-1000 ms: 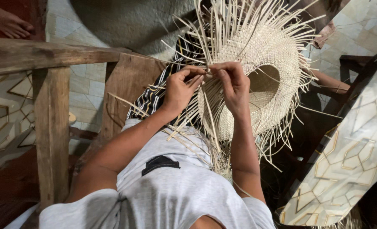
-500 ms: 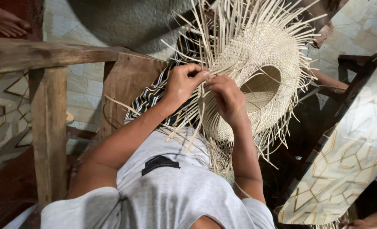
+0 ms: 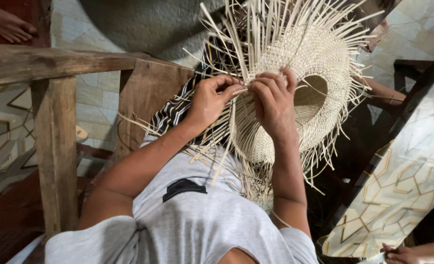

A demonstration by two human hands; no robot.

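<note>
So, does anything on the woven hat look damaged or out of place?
Nothing stands out. The straw hat has loose strands sticking out around its edge, but the weave looks even. The left hand and right hand pinch strands at the brim.

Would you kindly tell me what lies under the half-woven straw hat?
Under the straw hat, a dark striped cloth shows beside the left hand; whatever sits beneath the crown is covered.

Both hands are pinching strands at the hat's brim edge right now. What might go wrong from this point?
1. The left hand and right hand pinch thin straw strands close together; a hard pull might snap or kink one.
2. Many loose strands fan out around the woven hat, so a wrong one may get picked up.
3. Hanging strands near the grey shirt may snag.
</note>
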